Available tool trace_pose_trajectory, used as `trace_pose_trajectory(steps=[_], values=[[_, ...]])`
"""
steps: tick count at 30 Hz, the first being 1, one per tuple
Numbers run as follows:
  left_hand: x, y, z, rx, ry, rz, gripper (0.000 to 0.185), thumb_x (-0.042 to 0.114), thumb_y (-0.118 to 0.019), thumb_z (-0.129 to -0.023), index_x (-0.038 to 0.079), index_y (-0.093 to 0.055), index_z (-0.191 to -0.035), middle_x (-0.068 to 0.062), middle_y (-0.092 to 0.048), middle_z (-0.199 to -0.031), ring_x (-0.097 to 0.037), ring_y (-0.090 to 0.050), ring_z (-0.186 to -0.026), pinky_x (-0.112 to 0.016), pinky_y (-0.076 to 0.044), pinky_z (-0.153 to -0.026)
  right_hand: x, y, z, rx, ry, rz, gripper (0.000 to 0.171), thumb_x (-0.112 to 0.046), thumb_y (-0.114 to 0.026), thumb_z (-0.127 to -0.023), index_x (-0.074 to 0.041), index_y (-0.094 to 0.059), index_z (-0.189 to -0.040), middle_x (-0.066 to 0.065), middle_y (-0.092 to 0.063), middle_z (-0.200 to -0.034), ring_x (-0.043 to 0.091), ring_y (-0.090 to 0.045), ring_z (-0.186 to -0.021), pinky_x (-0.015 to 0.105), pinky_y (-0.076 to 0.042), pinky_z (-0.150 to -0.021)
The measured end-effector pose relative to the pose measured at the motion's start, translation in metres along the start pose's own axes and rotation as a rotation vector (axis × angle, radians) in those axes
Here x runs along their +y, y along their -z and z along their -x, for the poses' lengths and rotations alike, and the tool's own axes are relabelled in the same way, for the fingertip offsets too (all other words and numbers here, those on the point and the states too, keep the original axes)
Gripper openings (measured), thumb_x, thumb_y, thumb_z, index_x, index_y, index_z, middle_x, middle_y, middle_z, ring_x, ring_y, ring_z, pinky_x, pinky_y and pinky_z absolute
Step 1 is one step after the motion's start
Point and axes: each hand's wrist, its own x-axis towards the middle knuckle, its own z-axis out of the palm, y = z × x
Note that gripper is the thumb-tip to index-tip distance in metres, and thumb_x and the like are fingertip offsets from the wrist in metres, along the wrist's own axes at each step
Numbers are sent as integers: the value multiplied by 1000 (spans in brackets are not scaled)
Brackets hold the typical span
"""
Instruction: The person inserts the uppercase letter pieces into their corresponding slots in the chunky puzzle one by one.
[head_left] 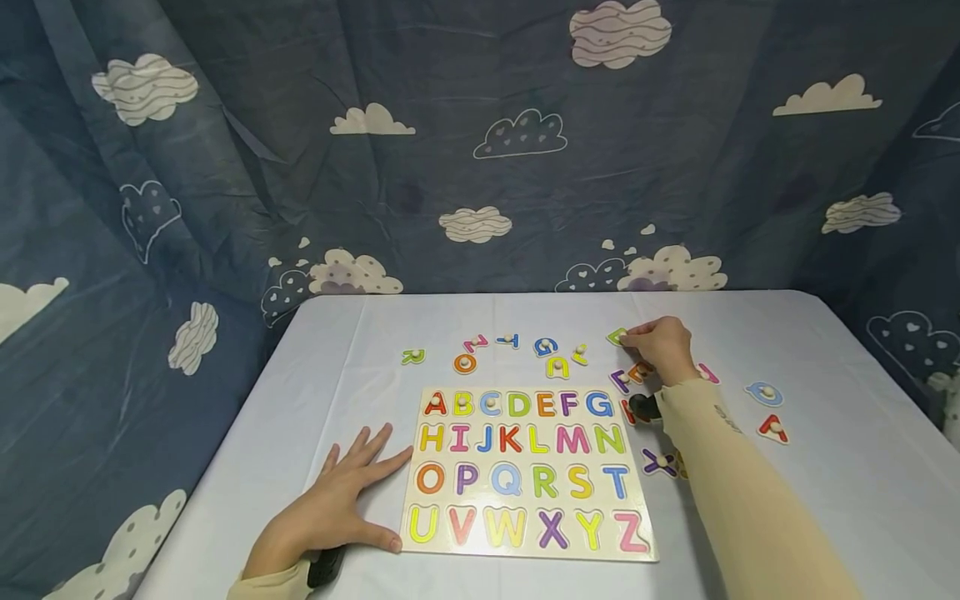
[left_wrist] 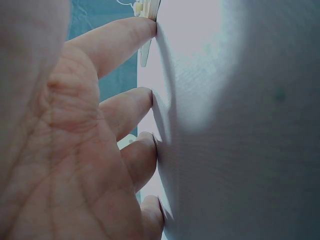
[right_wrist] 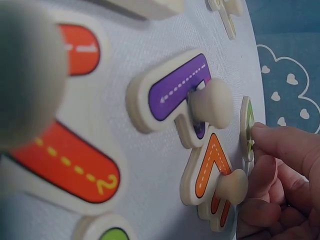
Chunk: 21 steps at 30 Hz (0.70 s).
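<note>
While the left hand (head_left: 337, 500) lies flat on the white tablecloth (head_left: 825, 500) with its fingers spread and straight, holding nothing and touching the left edge of the alphabet puzzle board (head_left: 528, 471), the right hand (head_left: 663, 346) reaches past the board's far right corner. Its fingertips (right_wrist: 265, 135) pinch a green letter piece (head_left: 617, 336) that sits among the loose letters on the cloth, well apart from the board. In the right wrist view the green piece (right_wrist: 247, 127) stands on edge against the fingers, so it looks already tipped up off the table, though which letter it is cannot be told. Just beside it lie a purple piece (right_wrist: 175, 95) and an orange piece (right_wrist: 210, 167), each with a pale wooden knob, touching each other.

Judging from this, the step in hand is picking up a loose letter. The board shows all its printed letters from A to Z, with knobs visible only on the first few of the top row. The next move would seem to call for lifting the green piece clear of its purple and orange neighbours without dragging them, and finding the recess of the same shape. The flat left hand appears placed to steady the board.
</note>
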Motion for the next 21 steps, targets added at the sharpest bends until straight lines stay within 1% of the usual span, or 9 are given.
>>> trace_pose_trajectory(steps=[4, 10, 14, 21], values=[[0, 1, 1, 2, -4, -2, 122, 64, -99, -55, 32, -50, -162, -11, -21, -181, -50, -6, -167, -80, 2, -127, -3, -1, 1, 18, 16, 20, 34, -22, -79, -99, 5, -76, -119, 22, -70, -112, 23, -57, -81, 27, -47, -64], [-1, 1, 1, 5, -12, -3, 121, 64, -99, -55, 32, -50, -162, -11, -21, -181, -50, -7, -167, -81, 1, -127, -6, -3, 1, 28, 20, 27, 33, -22, -79, -99, 5, -76, -117, 21, -69, -109, 22, -56, -80, 26, -47, -61], [-1, 1, 1, 5, -14, -1, 121, 64, -99, -55, 32, -50, -162, -12, -21, -181, -50, -7, -167, -81, 1, -127, -7, -4, 1, 33, 20, 28, 32, -22, -80, -99, 5, -77, -115, 20, -68, -106, 22, -56, -79, 27, -47, -62], [0, 1, 1, 4, -5, 4, 121, 64, -99, -55, 32, -51, -161, -11, -21, -181, -49, -7, -167, -81, 2, -127, -8, -8, 1, 47, 28, 31, 26, -19, -78, -99, 5, -75, -110, 21, -68, -106, 23, -56, -79, 28, -47, -61]])
